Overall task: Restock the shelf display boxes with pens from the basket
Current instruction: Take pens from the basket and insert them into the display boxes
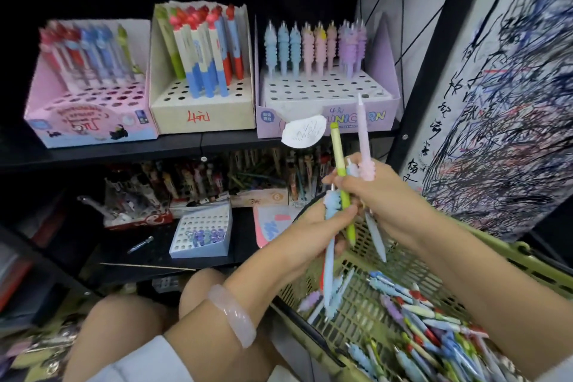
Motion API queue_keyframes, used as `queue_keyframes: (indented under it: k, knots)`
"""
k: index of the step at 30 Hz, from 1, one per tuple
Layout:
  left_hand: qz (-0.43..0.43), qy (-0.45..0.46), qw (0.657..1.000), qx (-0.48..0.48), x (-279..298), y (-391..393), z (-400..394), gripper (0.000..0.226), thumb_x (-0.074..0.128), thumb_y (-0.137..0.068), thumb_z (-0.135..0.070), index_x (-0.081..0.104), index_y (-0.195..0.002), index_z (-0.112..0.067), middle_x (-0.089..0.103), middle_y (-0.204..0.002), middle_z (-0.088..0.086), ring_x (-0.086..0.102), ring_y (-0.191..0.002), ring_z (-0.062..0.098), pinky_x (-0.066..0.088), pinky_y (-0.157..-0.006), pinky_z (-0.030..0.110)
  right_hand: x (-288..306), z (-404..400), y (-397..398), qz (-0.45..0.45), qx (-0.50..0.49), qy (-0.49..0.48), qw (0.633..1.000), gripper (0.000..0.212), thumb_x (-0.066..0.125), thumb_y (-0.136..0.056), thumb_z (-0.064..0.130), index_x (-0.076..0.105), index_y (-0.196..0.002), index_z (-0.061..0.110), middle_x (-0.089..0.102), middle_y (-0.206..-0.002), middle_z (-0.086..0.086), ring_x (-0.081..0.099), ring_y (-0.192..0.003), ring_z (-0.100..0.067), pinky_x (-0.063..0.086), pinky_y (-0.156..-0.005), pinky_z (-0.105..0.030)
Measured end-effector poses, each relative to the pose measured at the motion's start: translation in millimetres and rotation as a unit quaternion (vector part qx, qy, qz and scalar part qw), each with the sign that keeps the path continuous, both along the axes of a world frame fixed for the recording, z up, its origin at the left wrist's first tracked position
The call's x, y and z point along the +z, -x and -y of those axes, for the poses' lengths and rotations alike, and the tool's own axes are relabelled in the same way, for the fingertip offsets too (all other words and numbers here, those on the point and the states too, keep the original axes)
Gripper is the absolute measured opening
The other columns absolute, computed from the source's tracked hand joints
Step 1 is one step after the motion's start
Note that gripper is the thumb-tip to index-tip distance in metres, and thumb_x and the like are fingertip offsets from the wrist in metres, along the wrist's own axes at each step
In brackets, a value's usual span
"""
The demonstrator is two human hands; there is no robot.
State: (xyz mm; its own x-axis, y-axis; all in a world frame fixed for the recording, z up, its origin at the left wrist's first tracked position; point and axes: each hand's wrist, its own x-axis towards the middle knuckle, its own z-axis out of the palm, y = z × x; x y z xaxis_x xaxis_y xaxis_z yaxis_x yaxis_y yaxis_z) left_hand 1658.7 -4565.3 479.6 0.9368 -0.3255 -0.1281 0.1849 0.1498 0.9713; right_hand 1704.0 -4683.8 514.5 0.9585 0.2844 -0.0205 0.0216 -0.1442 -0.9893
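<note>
Black shelving [124,152] fills the background, and the unicorn box [325,115] on its upper shelf serves as the landmark. Far left of it stands a pink display box [90,121] with red, blue and green pens in its back rows. Between the two sits a cream box [201,115] with taller card-sleeved pens. The unicorn box itself carries only one back row of blue, pink and purple ridged pens; many holes in front stand unfilled. Below it, on the lower shelf, a small white holed tray [201,236] lies tilted.

Below and slightly right of the unicorn box, the left hand [313,226] curls its fingers round a blue ridged pen [329,260], thumb pressed on a green pen [341,177]. Just right, the right hand [381,192] grips a small bundle, a pink ridged pen [364,139] pointing up towards the box. Further right and lower, the green basket [508,257] holds a loose heap of mixed pens [434,329].

These pens look light and stiff; the soft ridged sleeves should give good purchase, while the smooth barrels may slip. Holding each by the ridged middle, tip downward, would probably suit the holes best.
</note>
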Motion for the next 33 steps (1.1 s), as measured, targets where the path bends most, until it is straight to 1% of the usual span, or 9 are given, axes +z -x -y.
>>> queue_keyframes:
  k: [5,9,12,18,23,25,27,30,33]
  knots:
    - [0.064,-0.008,0.993,0.094,17,-1,-35,0.024,0.043,-0.097,-0.027,0.044,-0.076,-0.016,0.04,-0.046,-0.011,0.027,-0.037,0.004,0.023,-0.039,0.016,26,-23,-2,0.011,-0.01,-0.078,0.997,0.003,0.059,-0.089,0.01,0.06,-0.089,0.008,0.05,-0.059,0.0,0.042,-0.044,-0.007,0.037,-0.04,-0.017]
    - [0.061,0.01,0.972,0.228,30,-3,-71,0.022,0.043,-0.098,-0.024,0.048,-0.08,-0.01,0.06,-0.056,-0.002,0.049,-0.042,0.009,0.041,-0.042,0.019,38,-50,-2,0.016,-0.024,-0.076,0.997,0.011,0.057,-0.091,0.012,0.06,-0.081,0.008,0.054,-0.067,-0.007,0.043,-0.047,-0.01,0.039,-0.045,-0.02]
    - [0.047,0.061,0.968,0.24,41,-2,-87,0.025,0.042,-0.098,-0.026,0.057,-0.099,-0.006,0.07,-0.078,0.012,0.068,-0.067,0.021,0.057,-0.06,0.03,37,-77,6,0.004,0.039,-0.027,0.999,0.01,0.059,-0.09,0.013,0.062,-0.085,0.005,0.056,-0.059,-0.003,0.049,-0.047,-0.009,0.045,-0.048,-0.02]
    - [0.034,-0.018,0.959,0.28,46,2,-112,0.025,0.04,-0.099,-0.029,0.061,-0.103,-0.015,0.072,-0.085,0.012,0.07,-0.073,0.023,0.057,-0.062,0.032,42,-127,15,0.049,0.086,0.128,0.987,0.019,0.052,-0.092,0.022,0.062,-0.084,0.008,0.057,-0.06,-0.003,0.056,-0.051,-0.017,0.053,-0.054,-0.032]
    - [0.047,-0.078,0.944,0.318,45,7,-136,0.022,0.044,-0.098,-0.032,0.058,-0.093,-0.016,0.056,-0.058,-0.002,0.05,-0.04,0.008,0.041,-0.042,0.021,46,-148,17,0.121,0.113,0.242,0.956,0.026,0.049,-0.091,0.023,0.054,-0.066,0.016,0.055,-0.063,0.002,0.048,-0.055,-0.009,0.038,-0.051,-0.016]
    - [0.046,-0.077,0.939,0.331,43,8,-147,0.022,0.049,-0.095,-0.035,0.059,-0.089,-0.017,0.05,-0.051,-0.006,0.043,-0.04,0.007,0.037,-0.041,0.02,45,-154,16,0.091,0.119,0.18,0.972,0.022,0.051,-0.092,0.025,0.06,-0.076,0.012,0.056,-0.069,-0.001,0.047,-0.061,-0.012,0.038,-0.06,-0.021]
    - [0.043,-0.031,0.941,0.336,44,9,-156,0.016,0.055,-0.091,-0.035,0.06,-0.088,-0.019,0.055,-0.051,-0.009,0.041,-0.042,0.006,0.036,-0.04,0.02,48,-161,13,0.021,0.088,0.029,0.995,0.018,0.054,-0.092,0.021,0.062,-0.083,0.009,0.056,-0.069,-0.002,0.047,-0.06,-0.011,0.04,-0.061,-0.024]
    - [0.052,0.009,0.95,0.308,47,12,-163,0.011,0.064,-0.087,-0.026,0.061,-0.093,-0.017,0.067,-0.064,-0.005,0.041,-0.043,0.006,0.036,-0.041,0.019,57,-176,9,-0.051,0.031,-0.17,0.984,0.013,0.056,-0.092,0.018,0.06,-0.088,0.007,0.054,-0.07,-0.004,0.05,-0.059,-0.011,0.046,-0.058,-0.024]
    - [0.082,-0.006,0.961,0.263,49,10,-160,0.008,0.068,-0.084,-0.018,0.063,-0.089,-0.02,0.056,-0.054,-0.009,0.041,-0.043,0.006,0.036,-0.042,0.018,63,-192,7,-0.067,-0.021,-0.229,0.971,0.014,0.06,-0.09,0.02,0.062,-0.094,0.006,0.06,-0.082,-0.01,0.061,-0.078,-0.022,0.053,-0.076,-0.036]
